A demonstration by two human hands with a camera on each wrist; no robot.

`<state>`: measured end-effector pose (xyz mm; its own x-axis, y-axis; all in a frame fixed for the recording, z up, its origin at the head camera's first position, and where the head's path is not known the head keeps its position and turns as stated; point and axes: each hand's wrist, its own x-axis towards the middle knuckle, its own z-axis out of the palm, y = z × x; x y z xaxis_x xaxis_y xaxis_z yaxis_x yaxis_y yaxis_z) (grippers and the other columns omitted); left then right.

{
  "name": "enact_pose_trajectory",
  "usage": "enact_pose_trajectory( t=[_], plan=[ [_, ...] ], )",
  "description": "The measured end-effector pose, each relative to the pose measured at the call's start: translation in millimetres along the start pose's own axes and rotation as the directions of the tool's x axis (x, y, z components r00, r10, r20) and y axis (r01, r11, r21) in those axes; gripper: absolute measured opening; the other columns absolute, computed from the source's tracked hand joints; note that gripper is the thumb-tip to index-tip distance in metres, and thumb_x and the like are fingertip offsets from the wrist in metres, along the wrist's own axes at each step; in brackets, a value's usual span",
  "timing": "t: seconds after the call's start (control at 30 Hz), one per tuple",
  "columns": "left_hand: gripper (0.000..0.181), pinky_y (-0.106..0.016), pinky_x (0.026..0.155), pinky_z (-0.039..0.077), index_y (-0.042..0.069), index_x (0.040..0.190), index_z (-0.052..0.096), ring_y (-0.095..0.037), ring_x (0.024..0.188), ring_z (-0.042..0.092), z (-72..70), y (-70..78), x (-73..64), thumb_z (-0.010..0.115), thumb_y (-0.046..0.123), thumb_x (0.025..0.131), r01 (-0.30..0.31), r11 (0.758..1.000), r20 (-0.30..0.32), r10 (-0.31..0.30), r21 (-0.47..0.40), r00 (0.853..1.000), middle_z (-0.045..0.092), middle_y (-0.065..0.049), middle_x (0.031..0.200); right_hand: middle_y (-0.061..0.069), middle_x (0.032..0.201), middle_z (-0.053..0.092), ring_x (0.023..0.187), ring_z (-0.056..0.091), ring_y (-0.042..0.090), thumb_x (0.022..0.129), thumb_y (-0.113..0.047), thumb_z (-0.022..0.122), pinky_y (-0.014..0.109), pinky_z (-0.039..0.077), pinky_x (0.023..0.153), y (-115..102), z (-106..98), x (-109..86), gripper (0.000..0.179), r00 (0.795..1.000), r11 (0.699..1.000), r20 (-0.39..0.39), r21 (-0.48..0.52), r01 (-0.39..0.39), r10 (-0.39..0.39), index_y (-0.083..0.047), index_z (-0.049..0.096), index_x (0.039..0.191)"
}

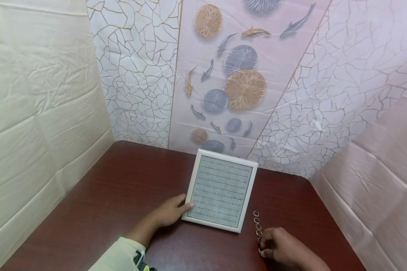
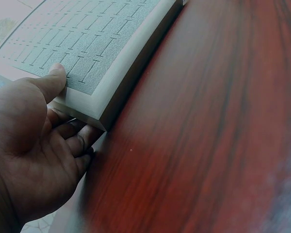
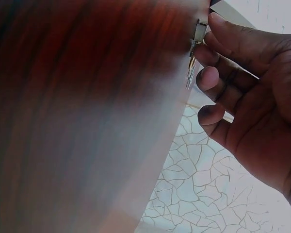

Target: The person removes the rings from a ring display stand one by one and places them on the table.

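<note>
A white-framed ring display tray [image 1: 220, 190] with a grey slotted pad leans tilted on the table. My left hand [image 1: 171, 210] grips its lower left side; in the left wrist view the thumb [image 2: 56, 80] presses on the grey pad while the other fingers go beneath the frame. No rings show in the slots. To the right of the tray, several metal rings [image 1: 256, 221] lie in a row. At the near end of this row, my right hand [image 1: 283, 246] pinches a ring [image 3: 200, 31] between thumb and forefinger, low over the table. Its remaining fingers are bent and hold nothing.
The dark red wooden table [image 1: 139, 180] has rounded far corners. Behind it hangs a patterned cloth [image 1: 139, 75] with fish and round motifs, and plain beige cloth [image 1: 37, 113] hangs at the left side. A watch [image 1: 140, 259] sits on my left wrist.
</note>
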<state>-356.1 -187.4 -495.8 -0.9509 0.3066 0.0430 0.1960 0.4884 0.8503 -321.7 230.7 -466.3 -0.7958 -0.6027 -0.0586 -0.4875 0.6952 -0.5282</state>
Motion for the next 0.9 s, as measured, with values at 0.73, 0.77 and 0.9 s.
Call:
enact_pose_trajectory(
  t=[0.73,0.77,0.9],
  plan=[
    [0.041,-0.036,0.078,0.047,0.006,0.123,0.062,-0.018,0.09,0.059,6.7,-38.2,3.7,0.063,0.045,0.111,-0.018,0.997,0.005,0.018,-0.073,1.0,0.07,-0.005,0.104,-0.01,0.087,0.07,0.075,0.057,-0.002,0.096,-0.012,0.082,0.025,0.051,0.065,4,3,4.7,0.007,0.998,0.998,-0.048,0.046,-0.035,0.038,-0.014,0.076,0.095],
    [0.042,-0.036,0.078,0.048,0.005,0.125,0.061,-0.019,0.091,0.059,7.2,-40.0,2.3,0.064,0.045,0.111,-0.013,0.996,0.006,0.014,-0.084,1.0,0.07,-0.006,0.105,-0.01,0.087,0.07,0.075,0.056,-0.003,0.096,-0.013,0.082,0.025,0.051,0.065,4,3,5.0,0.007,0.998,0.999,-0.057,0.035,-0.034,0.036,-0.014,0.076,0.095],
    [0.046,-0.04,0.083,0.054,0.004,0.132,0.058,-0.023,0.1,0.067,9.5,-44.7,-3.2,0.068,0.042,0.109,-0.01,0.995,-0.028,0.008,-0.095,1.0,0.073,-0.011,0.114,-0.009,0.088,0.067,0.076,0.055,-0.003,0.096,-0.018,0.083,0.025,0.051,0.065,6,2,5.4,0.01,0.992,0.997,-0.103,0.001,-0.075,0.075,-0.014,0.074,0.097]
  ],
)
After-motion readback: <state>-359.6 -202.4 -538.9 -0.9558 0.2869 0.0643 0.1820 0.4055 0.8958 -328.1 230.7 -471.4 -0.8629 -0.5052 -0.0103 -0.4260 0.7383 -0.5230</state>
